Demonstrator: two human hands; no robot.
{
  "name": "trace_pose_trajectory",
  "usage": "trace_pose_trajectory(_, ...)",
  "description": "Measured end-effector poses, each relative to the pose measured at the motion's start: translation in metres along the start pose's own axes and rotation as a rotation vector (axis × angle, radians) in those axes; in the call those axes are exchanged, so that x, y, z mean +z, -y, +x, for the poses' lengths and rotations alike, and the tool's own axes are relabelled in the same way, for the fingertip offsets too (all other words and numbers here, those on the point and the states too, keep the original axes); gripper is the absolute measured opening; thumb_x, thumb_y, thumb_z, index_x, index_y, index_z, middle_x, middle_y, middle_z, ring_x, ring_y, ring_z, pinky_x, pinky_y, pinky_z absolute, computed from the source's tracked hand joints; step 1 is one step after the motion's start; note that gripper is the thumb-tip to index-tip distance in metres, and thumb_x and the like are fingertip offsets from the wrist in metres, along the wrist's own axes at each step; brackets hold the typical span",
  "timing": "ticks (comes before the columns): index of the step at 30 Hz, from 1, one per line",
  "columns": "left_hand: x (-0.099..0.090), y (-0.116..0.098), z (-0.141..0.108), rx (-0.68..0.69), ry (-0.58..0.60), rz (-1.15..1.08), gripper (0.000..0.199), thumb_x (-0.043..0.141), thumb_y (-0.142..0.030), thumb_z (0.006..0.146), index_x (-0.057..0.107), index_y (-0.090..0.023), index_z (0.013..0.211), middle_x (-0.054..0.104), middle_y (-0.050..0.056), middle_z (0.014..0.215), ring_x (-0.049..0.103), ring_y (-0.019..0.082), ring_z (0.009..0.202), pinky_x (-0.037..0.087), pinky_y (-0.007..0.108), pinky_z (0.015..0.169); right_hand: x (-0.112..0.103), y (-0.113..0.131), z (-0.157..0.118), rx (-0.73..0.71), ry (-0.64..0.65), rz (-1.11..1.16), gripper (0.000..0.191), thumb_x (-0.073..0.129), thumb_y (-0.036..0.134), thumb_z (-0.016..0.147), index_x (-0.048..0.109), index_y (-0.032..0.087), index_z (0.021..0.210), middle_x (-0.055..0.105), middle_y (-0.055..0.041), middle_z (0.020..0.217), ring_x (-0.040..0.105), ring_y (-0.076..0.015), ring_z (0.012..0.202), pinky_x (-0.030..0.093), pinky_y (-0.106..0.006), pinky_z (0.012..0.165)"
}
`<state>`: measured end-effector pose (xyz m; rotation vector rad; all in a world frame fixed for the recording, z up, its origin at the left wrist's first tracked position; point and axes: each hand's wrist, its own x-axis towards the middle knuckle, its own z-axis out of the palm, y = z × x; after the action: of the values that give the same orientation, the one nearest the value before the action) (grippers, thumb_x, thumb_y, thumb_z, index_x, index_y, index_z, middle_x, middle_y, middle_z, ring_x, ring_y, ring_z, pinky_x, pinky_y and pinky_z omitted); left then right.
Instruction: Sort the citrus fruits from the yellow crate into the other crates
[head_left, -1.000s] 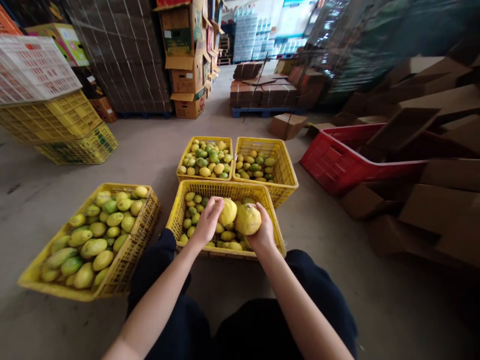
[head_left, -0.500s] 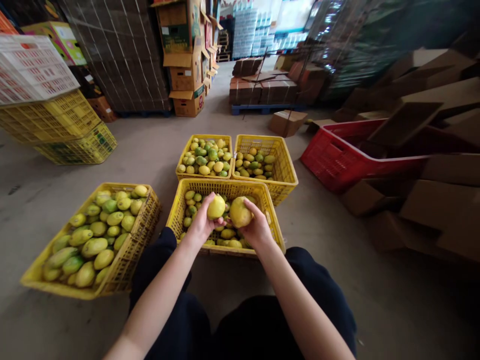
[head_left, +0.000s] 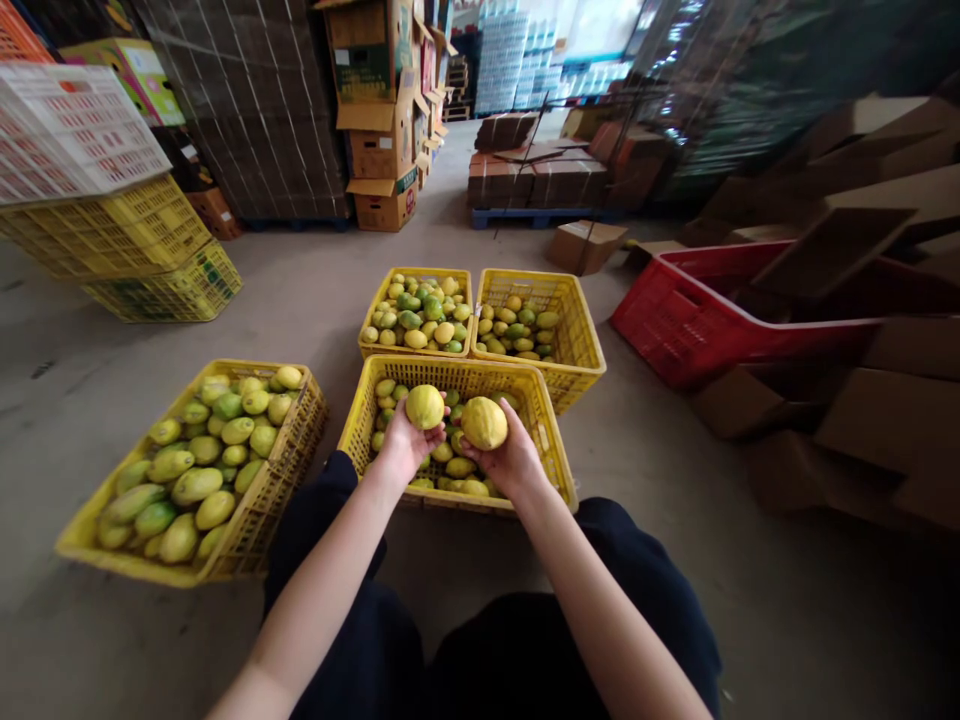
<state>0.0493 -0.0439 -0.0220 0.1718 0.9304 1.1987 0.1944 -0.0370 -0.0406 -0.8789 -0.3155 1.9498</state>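
Two yellow lemons are held up side by side over a yellow plastic crate [head_left: 551, 440] between my knees. My left hand [head_left: 405, 445] cradles one lemon [head_left: 425, 407] from below, palm turned up. In my right hand [head_left: 517, 455] lies the other, slightly larger lemon [head_left: 484, 423], with the thumb along its side. The two fruits are close together but apart. Beneath them, loose yellow and green lemons [head_left: 459, 467] cover the crate's bottom, partly hidden by my hands.
Behind stand two more yellow crates, a fuller one [head_left: 365, 335] and a partly filled one [head_left: 581, 320]. A heaped crate [head_left: 300, 430] sits at left. Stacked crates [head_left: 142, 225] rise farther left; a red crate [head_left: 667, 320] and cardboard boxes [head_left: 885, 420] crowd the right.
Both hands have turned palm-up, so the lemons rest more openly in them. The left lemon has shifted slightly left and up. The whole view has swung a little.
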Motion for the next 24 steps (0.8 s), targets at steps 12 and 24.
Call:
trace_pose_trajectory(12,0.006,-0.006,-0.005,-0.09,-0.014,-0.093,0.043,0.046,-0.049,0.09,0.062,-0.009,0.085,0.061,0.004,0.061,0.053,0.009,0.045,0.053,0.023,0.053,-0.007,0.0,0.001,0.074,-0.022,0.138,0.027,0.056,0.042,0.089,0.064,0.016,0.087,0.073,-0.0063,0.072,0.07,-0.0175,0.064,0.06,-0.025,0.055)
trace_pose_trajectory(24,-0.001,0.004,-0.001,0.374,0.027,0.207,0.038,0.072,-0.034,0.077,0.052,-0.023,0.107,0.062,0.003,0.105,0.064,0.013,0.085,0.055,0.028,0.079,-0.004,0.0,0.0,-0.207,-0.069,0.03,0.03,0.075,0.027,0.07,0.054,0.028,0.092,0.069,0.0026,0.086,0.069,-0.018,0.073,0.06,-0.036,0.064)
